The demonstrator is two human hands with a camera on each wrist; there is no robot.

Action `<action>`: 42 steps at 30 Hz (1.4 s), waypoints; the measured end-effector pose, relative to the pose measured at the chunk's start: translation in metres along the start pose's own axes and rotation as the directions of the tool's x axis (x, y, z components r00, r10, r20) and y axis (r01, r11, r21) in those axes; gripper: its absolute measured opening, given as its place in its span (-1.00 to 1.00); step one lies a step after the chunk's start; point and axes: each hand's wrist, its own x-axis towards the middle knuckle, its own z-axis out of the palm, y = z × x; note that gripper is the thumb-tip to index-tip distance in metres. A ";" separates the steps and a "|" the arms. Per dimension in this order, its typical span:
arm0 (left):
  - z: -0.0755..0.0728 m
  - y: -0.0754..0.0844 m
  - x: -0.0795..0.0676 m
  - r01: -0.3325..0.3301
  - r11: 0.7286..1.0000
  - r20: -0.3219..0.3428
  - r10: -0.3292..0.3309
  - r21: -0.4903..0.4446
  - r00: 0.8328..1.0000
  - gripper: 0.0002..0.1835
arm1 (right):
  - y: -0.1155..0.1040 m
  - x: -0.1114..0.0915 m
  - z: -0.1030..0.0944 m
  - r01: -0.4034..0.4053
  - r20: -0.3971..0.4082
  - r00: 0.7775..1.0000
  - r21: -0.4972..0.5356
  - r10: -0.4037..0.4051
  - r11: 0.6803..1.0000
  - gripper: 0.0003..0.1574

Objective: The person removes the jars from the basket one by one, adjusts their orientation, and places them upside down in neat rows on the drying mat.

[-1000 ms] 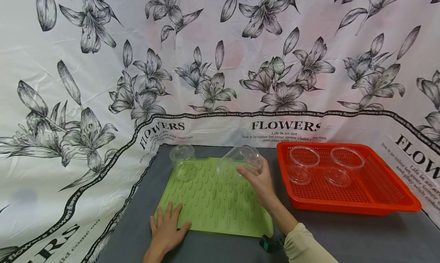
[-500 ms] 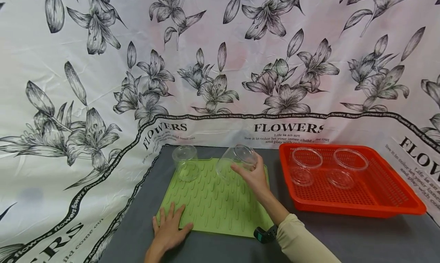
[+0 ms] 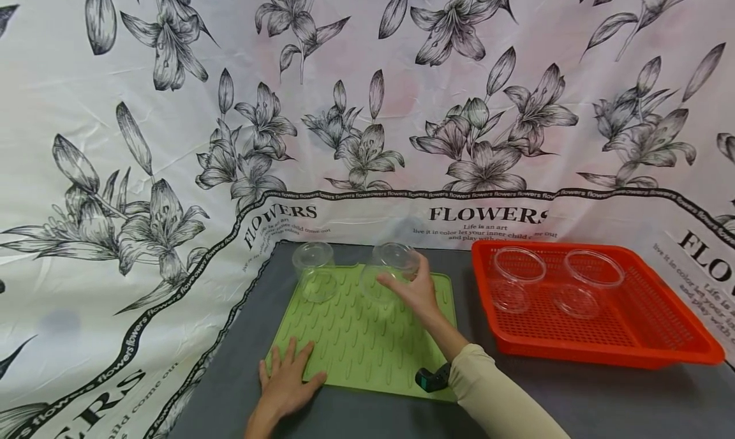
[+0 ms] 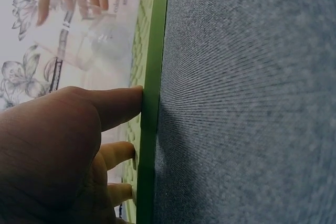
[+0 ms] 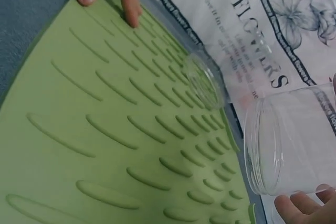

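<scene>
I can see the person's left hand (image 3: 289, 381) lying palm down, fingers spread and pointing forward, thumb out to the side. The right hand (image 3: 419, 291) reaches farther ahead — thumb set apart from curved fingers — and the sleeved right forearm (image 3: 494, 388) slants inward behind it.

Cloth (image 3: 396, 113) — reads "FLOWERS" in black capitals, partial "ERS" lower left, "FLO" far right | smaller lines read "Life is an art", "live it in color let your inner child" | black band (image 3: 367, 194) — repeats "flowers" in white
</scene>
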 end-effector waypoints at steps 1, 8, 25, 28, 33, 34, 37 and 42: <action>0.000 0.000 0.000 0.002 1.000 0.000 -0.002 0.003 1.000 -0.19 | 0.001 0.001 0.002 0.003 0.001 1.000 -0.013 -0.003 1.000 0.27; -0.002 0.002 0.000 -0.012 0.998 -0.037 0.014 0.060 0.999 -0.22 | 0.002 0.012 0.012 0.047 0.002 0.999 -0.046 -0.047 0.998 0.27; -0.007 0.012 0.031 0.034 0.997 -0.143 -0.025 0.064 0.989 -0.34 | 0.007 0.029 0.026 0.086 0.042 0.996 -0.044 -0.084 0.995 0.22; -0.008 0.009 0.042 0.002 0.998 -0.165 0.008 0.058 0.986 -0.32 | 0.007 0.032 0.028 0.097 0.030 0.995 -0.040 -0.096 0.994 0.23; -0.009 0.003 0.058 -0.022 0.999 -0.144 0.027 0.037 0.989 -0.24 | 0.012 0.037 0.034 0.110 0.028 0.994 -0.045 -0.109 0.993 0.25; -0.008 0.002 0.060 -0.021 0.999 -0.133 0.025 0.032 0.991 -0.22 | 0.014 0.038 0.035 0.109 0.031 0.994 -0.046 -0.108 0.993 0.25; -0.008 0.000 0.066 0.000 1.000 -0.098 0.002 0.026 0.995 -0.20 | 0.016 0.040 0.038 0.108 0.041 0.994 -0.048 -0.106 0.993 0.24; -0.010 0.001 0.072 0.026 0.999 -0.063 -0.024 0.031 0.998 -0.20 | 0.014 0.041 0.040 0.109 0.053 0.993 -0.066 -0.105 0.992 0.21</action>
